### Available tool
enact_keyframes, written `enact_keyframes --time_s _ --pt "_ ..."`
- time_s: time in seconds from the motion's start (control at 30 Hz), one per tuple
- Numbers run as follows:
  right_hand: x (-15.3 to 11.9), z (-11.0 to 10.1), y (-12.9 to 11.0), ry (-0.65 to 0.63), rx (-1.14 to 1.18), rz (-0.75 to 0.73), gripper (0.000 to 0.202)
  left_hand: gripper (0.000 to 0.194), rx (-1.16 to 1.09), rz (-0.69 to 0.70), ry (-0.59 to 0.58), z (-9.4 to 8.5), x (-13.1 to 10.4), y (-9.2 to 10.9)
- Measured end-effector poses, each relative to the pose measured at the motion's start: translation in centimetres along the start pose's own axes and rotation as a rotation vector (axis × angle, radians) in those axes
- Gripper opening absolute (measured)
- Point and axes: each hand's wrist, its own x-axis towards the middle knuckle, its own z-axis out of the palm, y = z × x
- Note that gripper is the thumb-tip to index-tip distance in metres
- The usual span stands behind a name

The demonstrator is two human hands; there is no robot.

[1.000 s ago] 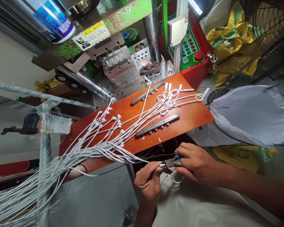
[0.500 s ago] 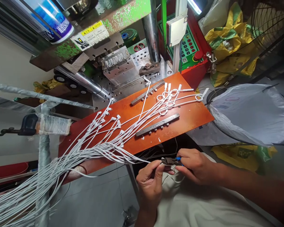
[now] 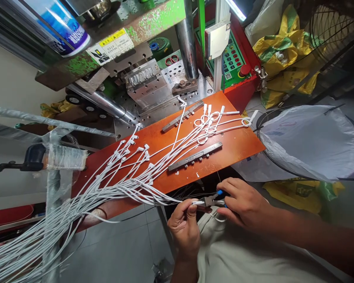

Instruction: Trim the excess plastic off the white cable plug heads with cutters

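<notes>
My left hand [image 3: 185,228] pinches a white cable end [image 3: 198,203] between thumb and fingers, low in the middle of the view. My right hand [image 3: 244,204] is closed round the blue handles of a pair of cutting pliers [image 3: 209,201]. Their dark jaws point left and meet the white piece just beside my left fingertips. A loop of white cable [image 3: 218,217] hangs below the pliers. On the orange board [image 3: 238,151] beyond my hands lies a bundle of white cables [image 3: 129,188] with moulded ends.
Two metal mould bars [image 3: 196,156] lie on the board among small white scraps. Behind it stands a green press [image 3: 147,82] with a red control box [image 3: 244,92]. A lined bin [image 3: 309,141] is at the right, a clamp [image 3: 32,157] at the left.
The plier handles have spread a little and more of the white cable end shows at my left fingertips. My left hand has shifted slightly left. The cables on the board lie as before.
</notes>
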Motion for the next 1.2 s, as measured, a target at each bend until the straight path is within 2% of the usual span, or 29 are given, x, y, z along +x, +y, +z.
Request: enact_keyframes --time_s 0.17,0.3,0.4,0.5,0.67,0.83,1.0,1.2 --pt "0.5 0.2 0.0 0.0 -0.039 -0.001 0.037 0.009 0.012 -0.012 0.011 0.0 0.0 0.2" --pt "0.5 0.2 0.2 -0.041 -0.055 -0.008 0.039 0.012 -0.044 -0.072 -0.066 -0.3 0.2 0.5" --pt "0.2 0.4 0.3 -0.044 -0.043 -0.023 0.041 0.017 -0.016 -0.058 -0.093 -0.5 0.4 0.7" --pt "-0.1 0.9 0.5 -0.05 -0.007 -0.024 0.043 0.017 0.038 -0.032 -0.082 -0.4 0.5 0.8" --pt "-0.6 1.3 0.7 -0.061 0.041 -0.012 0.05 0.021 0.022 -0.079 -0.051 0.2 0.5 1.0" --pt "-0.5 0.9 1.0 -0.06 0.116 0.023 0.051 0.022 -0.044 -0.105 -0.051 0.7 0.7 0.8" --pt "-0.1 -0.3 1.3 -0.051 0.019 0.007 0.05 0.024 -0.058 -0.095 -0.014 0.9 0.7 0.6" --pt "-0.1 -0.3 1.2 -0.069 -0.052 -0.006 0.041 0.025 0.113 -0.018 0.011 0.7 0.4 0.0"
